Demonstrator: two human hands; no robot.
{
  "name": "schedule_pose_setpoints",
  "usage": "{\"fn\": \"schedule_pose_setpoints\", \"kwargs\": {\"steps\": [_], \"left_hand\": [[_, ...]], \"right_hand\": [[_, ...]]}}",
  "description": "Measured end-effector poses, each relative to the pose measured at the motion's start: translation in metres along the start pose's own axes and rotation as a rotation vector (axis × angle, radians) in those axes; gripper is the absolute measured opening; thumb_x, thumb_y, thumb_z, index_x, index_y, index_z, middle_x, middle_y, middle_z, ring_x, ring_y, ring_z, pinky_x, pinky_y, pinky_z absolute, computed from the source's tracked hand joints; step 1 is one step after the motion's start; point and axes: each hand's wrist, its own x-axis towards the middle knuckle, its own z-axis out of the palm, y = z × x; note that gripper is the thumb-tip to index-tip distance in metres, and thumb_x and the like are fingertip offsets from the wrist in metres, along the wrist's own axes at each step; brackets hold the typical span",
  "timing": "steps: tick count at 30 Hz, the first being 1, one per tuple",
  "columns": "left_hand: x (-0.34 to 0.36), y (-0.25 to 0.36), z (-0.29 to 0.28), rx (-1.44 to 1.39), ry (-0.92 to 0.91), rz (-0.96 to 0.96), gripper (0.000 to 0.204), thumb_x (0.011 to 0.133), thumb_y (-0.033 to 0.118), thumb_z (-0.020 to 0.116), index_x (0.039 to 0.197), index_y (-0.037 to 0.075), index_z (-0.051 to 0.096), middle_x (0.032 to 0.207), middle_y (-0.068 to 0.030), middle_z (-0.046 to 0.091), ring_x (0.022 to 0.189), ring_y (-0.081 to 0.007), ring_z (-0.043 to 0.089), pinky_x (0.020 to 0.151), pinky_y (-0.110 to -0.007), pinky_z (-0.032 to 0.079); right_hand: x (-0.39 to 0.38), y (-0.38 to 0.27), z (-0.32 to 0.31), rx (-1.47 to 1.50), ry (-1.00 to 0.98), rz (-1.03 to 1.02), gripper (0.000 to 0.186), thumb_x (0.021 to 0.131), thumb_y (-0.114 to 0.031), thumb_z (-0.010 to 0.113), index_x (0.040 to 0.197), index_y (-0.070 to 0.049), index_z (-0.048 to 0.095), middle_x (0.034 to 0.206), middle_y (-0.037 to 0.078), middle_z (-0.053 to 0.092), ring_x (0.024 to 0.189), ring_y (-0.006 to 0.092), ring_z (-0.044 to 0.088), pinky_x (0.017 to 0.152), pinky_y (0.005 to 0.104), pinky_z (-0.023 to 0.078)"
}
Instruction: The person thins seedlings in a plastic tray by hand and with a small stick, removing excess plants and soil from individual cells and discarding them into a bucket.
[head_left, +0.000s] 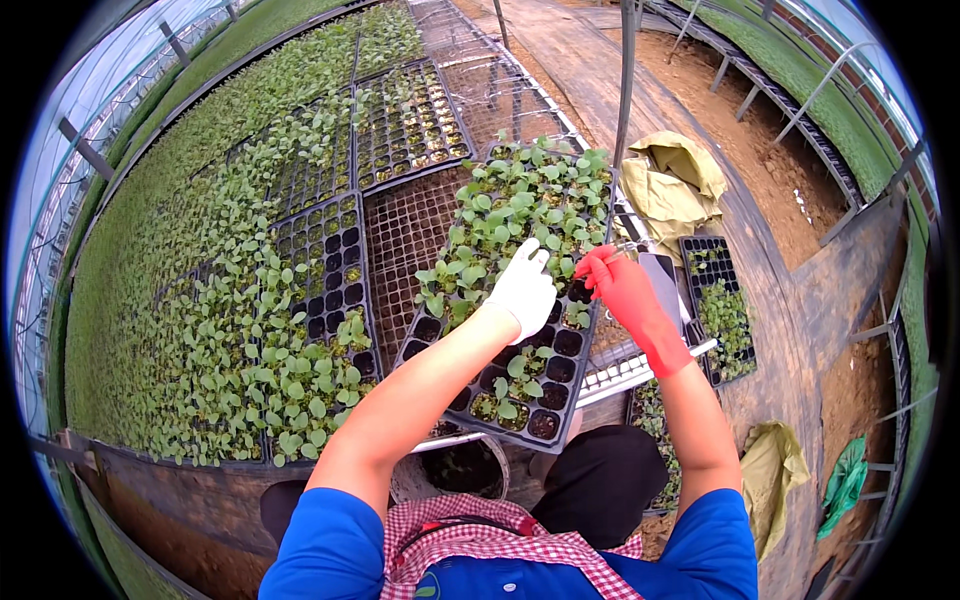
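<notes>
Left hand (523, 288), white glove: fingers loosely open, resting on black seedling tray (545, 395). Right hand (622, 285), red glove: fingertips pinched at tray's edge; contents indiscernible. Seedlings (520, 205) beyond both.

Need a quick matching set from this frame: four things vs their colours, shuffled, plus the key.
Things:
1. left hand glove
2. right hand glove
3. seedling tray
4. crumpled sack

Colours:
A. black
B. yellowish
C. white
D. red

Pairs: 1-C, 2-D, 3-A, 4-B
</notes>
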Motion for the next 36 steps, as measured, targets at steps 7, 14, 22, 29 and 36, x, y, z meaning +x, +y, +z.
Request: {"fn": "schedule_pose_setpoints", "kwargs": {"steps": [7, 14, 22, 29, 36], "left_hand": [[-0.024, 0.0, -0.021, -0.002, 0.01, -0.036, 0.024, 0.084, 0.018, 0.051, 0.091, 0.012, 0.072, 0.1, -0.0061, 0.067, 0.119, -0.0267, 0.05, 0.115, -0.048, 0.017], [-0.138, 0.009, -0.037, -0.4, 0.398, 0.04, 0.025, 0.076, 0.019, 0.064, 0.099, 0.011, 0.066, 0.103, -0.0052, 0.064, 0.112, -0.0251, 0.054, 0.109, -0.046, 0.031], [-0.277, 0.061, 0.006, -1.001, 0.25, -0.021, 0.019, 0.084, 0.02, 0.059, 0.091, 0.006, 0.07, 0.101, -0.0101, 0.069, 0.103, -0.026, 0.063, 0.097, -0.039, 0.046], [-0.322, 0.098, 0.046, -1.272, 0.068, -0.346, 0.025, 0.089, 0.022, 0.054, 0.105, 0.008, 0.066, 0.105, -0.0108, 0.067, 0.1, -0.0275, 0.063, 0.091, -0.037, 0.049], [-0.302, 0.103, 0.046, -1.086, 0.335, -0.306, 0.025, 0.085, 0.018, 0.059, 0.104, 0.004, 0.066, 0.109, -0.0128, 0.066, 0.105, -0.0292, 0.06, 0.093, -0.038, 0.047]], "right_hand": [[-0.018, -0.033, -0.036, 0.148, 0.146, 0.012, 0.024, 0.101, -0.022, 0.047, 0.094, -0.003, 0.06, 0.083, 0.005, 0.067, 0.063, 0.0074, 0.058, 0.054, 0.0218, 0.046], [-0.026, -0.026, -0.053, 0.055, 0.256, 0.038, 0.023, 0.1, -0.02, 0.048, 0.091, -0.002, 0.058, 0.079, 0.003, 0.065, 0.057, 0.0052, 0.054, 0.048, 0.0202, 0.043], [-0.04, -0.066, -0.021, 0.123, 0.231, -0.051, 0.028, 0.101, -0.025, 0.047, 0.091, -0.002, 0.058, 0.073, 0.003, 0.062, 0.057, 0.0064, 0.054, 0.048, 0.0211, 0.044], [-0.006, -0.032, -0.022, -0.183, 0.309, 0.035, 0.03, 0.1, -0.029, 0.046, 0.092, -0.004, 0.059, 0.075, 0.002, 0.064, 0.058, 0.0083, 0.056, 0.05, 0.0253, 0.047], [0.033, 0.006, -0.022, -0.397, 0.272, 0.051, 0.029, 0.098, -0.033, 0.048, 0.093, -0.008, 0.06, 0.075, 0.002, 0.067, 0.058, 0.0126, 0.059, 0.059, 0.0308, 0.046]]}}
